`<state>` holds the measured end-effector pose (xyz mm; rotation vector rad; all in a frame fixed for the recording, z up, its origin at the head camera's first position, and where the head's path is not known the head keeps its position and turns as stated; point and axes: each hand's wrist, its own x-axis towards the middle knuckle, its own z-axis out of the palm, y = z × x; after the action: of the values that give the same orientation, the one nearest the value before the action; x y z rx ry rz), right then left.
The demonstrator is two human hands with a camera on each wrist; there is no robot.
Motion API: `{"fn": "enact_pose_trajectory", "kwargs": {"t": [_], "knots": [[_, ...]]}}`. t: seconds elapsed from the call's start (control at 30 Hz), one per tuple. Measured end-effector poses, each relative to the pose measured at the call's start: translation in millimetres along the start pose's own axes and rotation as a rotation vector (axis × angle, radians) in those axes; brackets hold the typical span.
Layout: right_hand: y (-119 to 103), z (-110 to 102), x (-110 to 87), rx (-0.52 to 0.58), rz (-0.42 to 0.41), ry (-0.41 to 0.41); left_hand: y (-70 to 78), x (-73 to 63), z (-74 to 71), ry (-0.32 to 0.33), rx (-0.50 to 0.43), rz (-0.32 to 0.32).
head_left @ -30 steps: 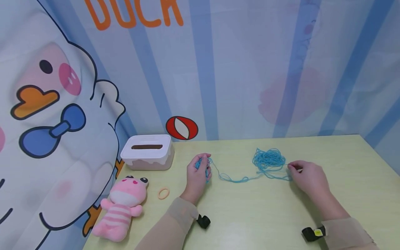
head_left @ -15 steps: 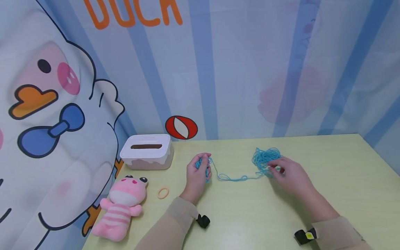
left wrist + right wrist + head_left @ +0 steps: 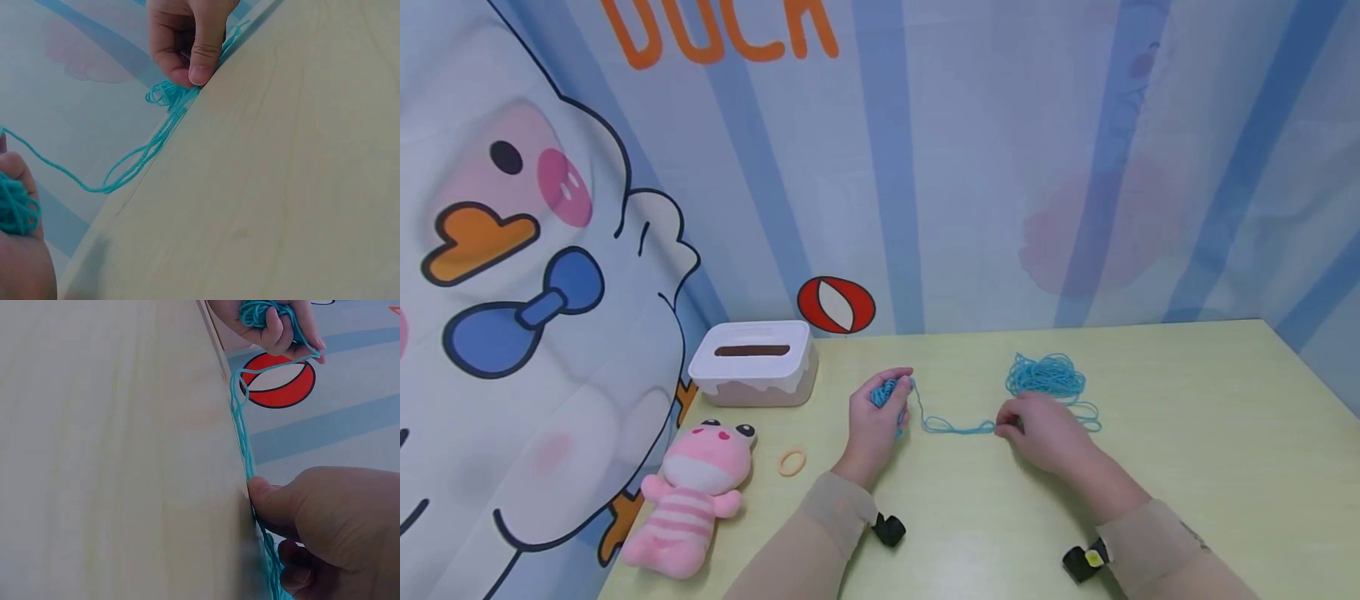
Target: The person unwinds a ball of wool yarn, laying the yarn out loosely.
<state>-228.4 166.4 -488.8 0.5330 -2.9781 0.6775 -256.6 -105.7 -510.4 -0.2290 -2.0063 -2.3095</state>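
A small wound bundle of blue yarn [image 3: 255,314] sits in my left hand [image 3: 872,421], whose fingers curl round it. From that bundle a strand of yarn [image 3: 955,429] droops to the table and runs right to my right hand [image 3: 1048,433]. Thumb and fingertips of the right hand pinch the strands, as the right wrist view shows close up. Behind that hand lies a loose heap of the same blue yarn [image 3: 1047,375], with a few loops reaching out to its right. The left wrist view shows several strands [image 3: 140,156] together just below the pinch.
On the left of the pale wooden table [image 3: 970,533] lies a pink striped plush toy [image 3: 688,500]. A peach-coloured ring [image 3: 792,462] is beside it. Behind them stands a white-and-beige tissue box [image 3: 754,367]. A printed curtain [image 3: 970,167] hangs along the back edge.
My right hand has moved left from the heap's right side, past its front, to the strands lying between heap and left hand. The left hand has stayed nearly in place, still holding its bundle.
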Motion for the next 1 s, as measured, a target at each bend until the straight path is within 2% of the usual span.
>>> {"fn": "enact_pose_trajectory", "kwargs": {"t": [0.17, 0.27, 0.43, 0.63, 0.77, 1.0], "knots": [[-3, 0, 0.3, -0.008, 0.003, 0.008, 1.0, 0.2, 0.7, 0.004, 0.009, 0.002], [1, -5, -2.9, 0.023, 0.027, 0.074, 0.8, 0.5, 1.0, 0.022, 0.017, -0.012], [19, -21, -10.7, 0.062, 0.065, 0.194, 0.4, 1.4, 2.1, 0.072, 0.002, -0.014], [48, -38, -24.3, 0.092, 0.151, 0.264, 2.2, 2.0, 4.9, 0.099, -0.076, 0.018], [65, -44, -32.0, 0.098, 0.209, 0.274, 5.0, 1.2, 4.9, 0.094, -0.086, 0.032], [86, -50, -41.5, 0.098, 0.342, 0.242, 7.6, 0.1, 4.4, 0.119, -0.096, -0.014]]}}
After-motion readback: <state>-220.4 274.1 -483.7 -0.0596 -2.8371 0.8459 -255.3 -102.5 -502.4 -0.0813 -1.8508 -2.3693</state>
